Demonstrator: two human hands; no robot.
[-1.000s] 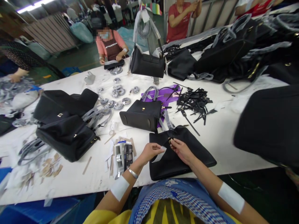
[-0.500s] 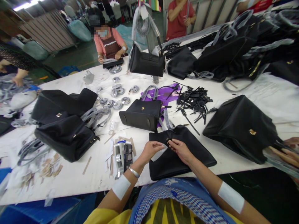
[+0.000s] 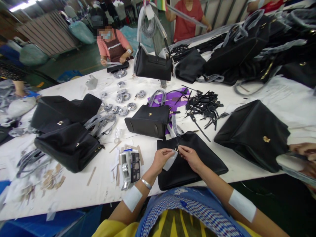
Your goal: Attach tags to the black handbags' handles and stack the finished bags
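A black handbag lies flat on the table in front of me, under both hands. My left hand pinches a small translucent white slip, which hangs over the bag's left part. Close beside it, my right hand is closed at the fingertips on a small gold metal fitting near the bag's top edge. The slip's upper end meets this fitting; whether it is wrapped around it, I cannot tell. Behind stands a smaller black handbag with a gold clasp and wrapped handles.
A tape dispenser sits left of my hands. Several black straps lie heaped beyond the bag, beside a purple sheet. More black bags rest at the left; another bag at the right is near a co-worker's hand.
My left hand has brought the white slip closer to the gold fitting, up to my right fingertips. The co-worker in red at the back has spread both arms along a long strip.
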